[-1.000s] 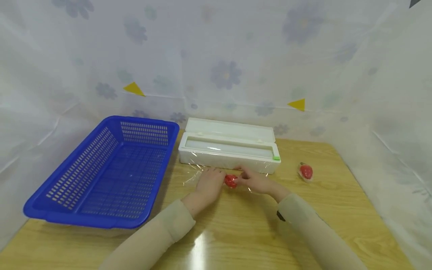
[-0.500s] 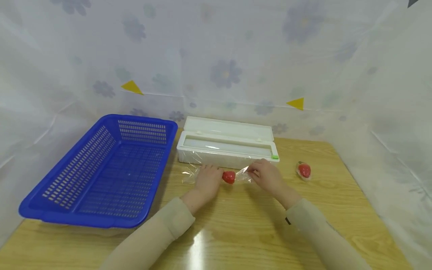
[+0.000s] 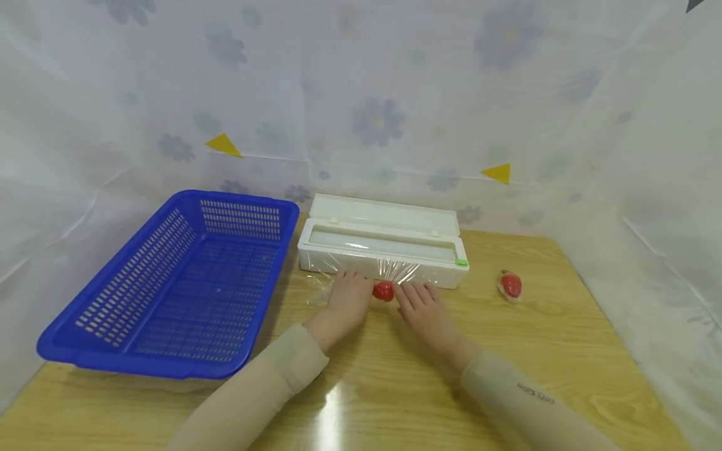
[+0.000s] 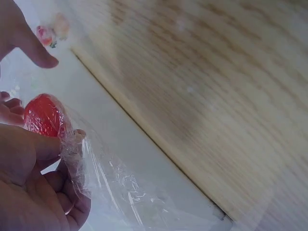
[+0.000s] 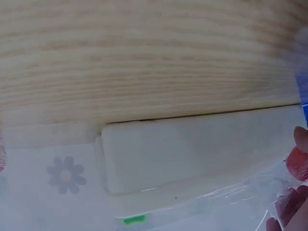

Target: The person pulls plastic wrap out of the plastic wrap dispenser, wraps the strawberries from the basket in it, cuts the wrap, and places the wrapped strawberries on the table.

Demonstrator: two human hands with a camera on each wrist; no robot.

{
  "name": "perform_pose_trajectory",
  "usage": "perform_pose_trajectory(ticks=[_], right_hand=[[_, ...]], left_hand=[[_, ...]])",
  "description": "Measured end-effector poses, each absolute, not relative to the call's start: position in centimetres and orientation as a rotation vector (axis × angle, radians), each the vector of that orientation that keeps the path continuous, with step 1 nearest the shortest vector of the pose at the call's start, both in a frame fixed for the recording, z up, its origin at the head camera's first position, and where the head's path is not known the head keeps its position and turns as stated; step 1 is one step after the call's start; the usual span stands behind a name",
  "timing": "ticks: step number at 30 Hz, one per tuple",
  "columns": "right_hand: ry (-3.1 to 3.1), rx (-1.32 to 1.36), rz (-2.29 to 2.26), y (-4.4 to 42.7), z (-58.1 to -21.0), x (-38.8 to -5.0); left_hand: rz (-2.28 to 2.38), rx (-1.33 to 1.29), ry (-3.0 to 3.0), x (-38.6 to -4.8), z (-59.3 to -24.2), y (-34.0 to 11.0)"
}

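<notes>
A red strawberry [image 3: 383,290] lies under clear plastic wrap, in front of the white wrap dispenser [image 3: 445,275]. My left hand [image 3: 348,299] is at its left side. In the left wrist view that hand [image 4: 33,187] pinches the gathered plastic wrap [image 4: 72,163] beside the strawberry [image 4: 42,114]. My right hand [image 3: 425,313] is on the strawberry's right, fingers extended forward. Its thumb stands apart from the strawberry in the left wrist view. At the right edge of the right wrist view, the strawberry [image 5: 297,163] shows partly between fingertips. Film stretches from there to the dispenser.
A blue basket [image 3: 265,294] stands to the left on the wooden table [image 3: 395,401]. Another strawberry [image 3: 511,285], wrapped in film, lies on the right. The dispenser's lid [image 3: 389,216] is raised, and a green piece [image 3: 461,263] sits at its right end.
My right hand first pinched at the strawberry's right side, then drew the film rightward; now it has returned with fingers extended. My left hand has stayed beside the strawberry.
</notes>
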State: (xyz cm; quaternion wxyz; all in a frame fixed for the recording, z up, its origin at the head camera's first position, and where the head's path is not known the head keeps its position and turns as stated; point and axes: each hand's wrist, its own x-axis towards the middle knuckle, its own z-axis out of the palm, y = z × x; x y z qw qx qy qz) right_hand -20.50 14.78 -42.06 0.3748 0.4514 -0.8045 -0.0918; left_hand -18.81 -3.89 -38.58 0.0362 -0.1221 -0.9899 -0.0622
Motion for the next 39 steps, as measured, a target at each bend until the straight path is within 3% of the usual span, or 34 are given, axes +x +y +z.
perform_pose_trajectory(ticks=[6,19,27,39], right_hand=[[-1.974,1.141,-0.107,14.7,-42.0,-22.0],[-2.244,1.068,0.069,14.5,-42.1,-21.6],[-2.492,1.039,0.405,13.7,-40.9,-22.2],[-2.823,0.743,0.771,13.1,-40.4,-23.3]], left_hand=[[-0.222,-0.394,-3.044,-18.9,-38.4,-4.0],[-0.407,-0.419,-2.985,-19.0,-38.7,-4.7],[-0.692,-0.256,-2.99,-19.1,-39.0,-4.9],[-0.995,0.072,-2.959,-21.2,-39.5,-5.4]])
